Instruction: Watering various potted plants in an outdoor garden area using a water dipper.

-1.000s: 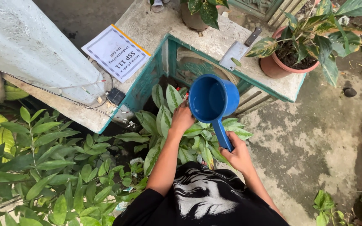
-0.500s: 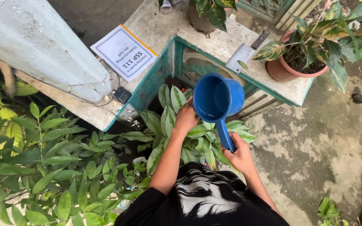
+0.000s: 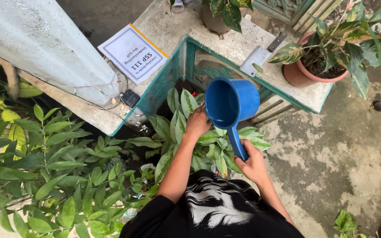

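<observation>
Now blue dipper (image 3: 231, 102) tilted, handle toward person

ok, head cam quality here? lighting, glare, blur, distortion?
Head view: soft, even daylight, no hard shadows; no glare, only a mild sheen inside the blue dipper. Right hand, left hand and the leafy plant are sharp, no motion blur. Wide-angle bending shows on the white column at the edge.

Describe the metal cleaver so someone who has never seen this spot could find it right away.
Start at the concrete ledge with teal trim beyond the blue dipper. The cleaver lies flat on top, beside the terracotta pot holding a variegated plant. It is the only metal thing there: a broad grey blade, dark handle.
</observation>
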